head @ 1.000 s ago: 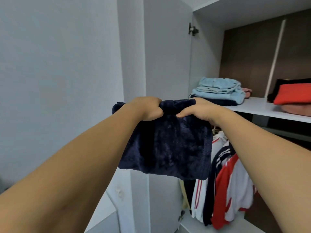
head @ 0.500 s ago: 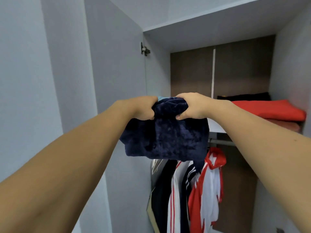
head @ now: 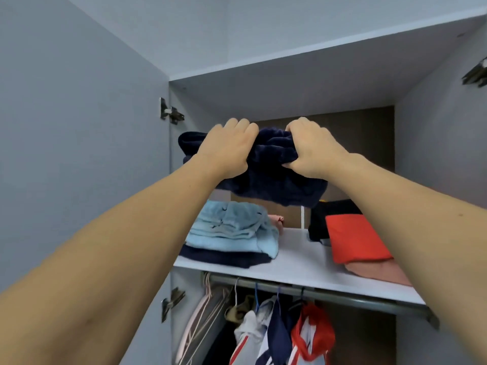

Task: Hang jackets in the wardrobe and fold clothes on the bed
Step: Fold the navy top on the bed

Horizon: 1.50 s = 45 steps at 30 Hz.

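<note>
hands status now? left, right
Left hand: closed, holding the dark blue folded garment.
Right hand: closed on the same garment.

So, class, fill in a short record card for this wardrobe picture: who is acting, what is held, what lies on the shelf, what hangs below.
actor: a person, both bare arms raised
left hand: gripping the dark blue fleece garment
right hand: gripping the same garment
garment position: held in the air above the shelf, not resting on it
shelf, left: light blue folded clothes on a navy piece
shelf, right: red folded item on a pink one
below: rail with hanging jackets
</note>
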### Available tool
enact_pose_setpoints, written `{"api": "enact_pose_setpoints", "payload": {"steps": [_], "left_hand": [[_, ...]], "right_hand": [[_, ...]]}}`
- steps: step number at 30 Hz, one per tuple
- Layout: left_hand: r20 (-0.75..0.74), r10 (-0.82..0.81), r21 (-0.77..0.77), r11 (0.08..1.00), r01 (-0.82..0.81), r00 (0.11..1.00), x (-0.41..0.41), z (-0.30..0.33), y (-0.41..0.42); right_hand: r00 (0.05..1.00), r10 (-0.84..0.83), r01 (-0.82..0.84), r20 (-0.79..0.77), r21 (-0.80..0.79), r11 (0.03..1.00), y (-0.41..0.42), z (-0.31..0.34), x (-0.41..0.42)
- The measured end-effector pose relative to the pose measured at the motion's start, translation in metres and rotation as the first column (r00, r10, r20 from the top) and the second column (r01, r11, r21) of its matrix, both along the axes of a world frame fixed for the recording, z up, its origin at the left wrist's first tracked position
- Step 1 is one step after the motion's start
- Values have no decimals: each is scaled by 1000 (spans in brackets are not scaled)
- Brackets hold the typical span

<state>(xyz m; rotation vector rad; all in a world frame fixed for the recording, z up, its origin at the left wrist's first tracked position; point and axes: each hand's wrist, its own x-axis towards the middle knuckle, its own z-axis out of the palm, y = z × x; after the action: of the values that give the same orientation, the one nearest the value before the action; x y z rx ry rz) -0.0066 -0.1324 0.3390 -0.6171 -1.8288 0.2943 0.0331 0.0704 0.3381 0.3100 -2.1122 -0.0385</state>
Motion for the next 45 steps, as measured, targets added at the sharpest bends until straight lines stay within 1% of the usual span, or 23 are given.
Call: {"api": "enact_pose_setpoints", "payload": {"steps": [3, 8, 19, 22, 24, 25, 26, 27, 28, 29, 30, 32, 33, 35, 36, 37, 38, 39, 40, 41, 42, 43, 45], "left_hand": [[-115, 28, -23, 999, -30, 993, -46, 4, 20], [-229, 35, -96, 994, -58, 973, -132, -10, 39], [-216, 3, -171, 984, -41, 976, -339, -33, 43], [-121, 20, -202, 978, -44, 992, -381, -45, 41], [53, 53, -198, 979, -42, 997, -407, -61, 40], [186, 88, -188, 981, -53, 979, -420, -71, 39], [353, 121, -179, 982, -60, 928, -431, -82, 37], [539, 118, -151, 988, -43, 834, -441, -92, 35], [706, 65, -88, 996, -4, 706, -448, -100, 34], [810, 0, -19, 999, 27, 587, -454, -104, 33], [855, -50, 31, 998, 46, 517, -457, -103, 32], [862, -58, 42, 998, 44, 504, -456, -96, 33], [864, -37, 23, 999, 35, 502, -455, -91, 34], [874, 20, -36, 999, 23, 486, -452, -81, 40], [885, 49, -58, 998, 5, 463, -451, -76, 43], [905, 56, -48, 998, -29, 421, -450, -69, 46], [929, 36, -15, 998, -59, 369, -451, -61, 49], [942, -4, 33, 996, -80, 334, -453, -54, 52], [943, -40, 73, 993, -89, 331, -455, -47, 56], [934, -66, 101, 992, -81, 351, -460, -42, 60], [919, -78, 114, 991, -71, 387, -466, -38, 65], [899, -70, 105, 993, -59, 433, -474, -36, 71], [870, -42, 72, 997, -42, 491, -492, -40, 82]], "right_hand": [[994, -79, 82, -73, 47, 996, 16, 2, -45], [994, -104, 105, -23, 52, 993, 29, -15, -126], [990, -130, 135, -53, 114, 984, 35, -49, -318], [984, -173, 176, -34, 134, 975, 34, -66, -359], [969, -246, 239, 9, 216, 947, 33, -85, -383], [957, -287, 264, 46, 275, 925, 32, -98, -394], [944, -319, 275, 88, 328, 904, 29, -111, -403], [932, -338, 273, 131, 361, 892, 26, -124, -411], [923, -344, 263, 174, 367, 892, 25, -133, -416], [919, -332, 247, 211, 350, 904, 25, -137, -421], [920, -307, 219, 244, 328, 919, 26, -136, -422], [899, -254, 154, 357, 285, 946, 32, -122, -422], [857, -226, 131, 463, 228, 965, 36, -112, -420], [715, -60, 119, 696, -36, 992, 43, -92, -415], [682, 83, 115, 727, -219, 969, 45, -83, -414], [702, 213, 99, 679, -389, 916, 48, -75, -418], [756, 269, 82, 596, -494, 865, 51, -67, -425], [814, 219, 97, 537, -498, 862, 54, -61, -433], [852, 85, 161, 516, -413, 896, 58, -57, -443], [850, -71, 257, 523, -292, 921, 61, -57, -454], [817, -180, 340, 548, -205, 918, 66, -58, -465], [770, -220, 392, 599, -172, 904, 69, -58, -475], [678, -144, 434, 721, -234, 870, 78, -60, -496]]}}
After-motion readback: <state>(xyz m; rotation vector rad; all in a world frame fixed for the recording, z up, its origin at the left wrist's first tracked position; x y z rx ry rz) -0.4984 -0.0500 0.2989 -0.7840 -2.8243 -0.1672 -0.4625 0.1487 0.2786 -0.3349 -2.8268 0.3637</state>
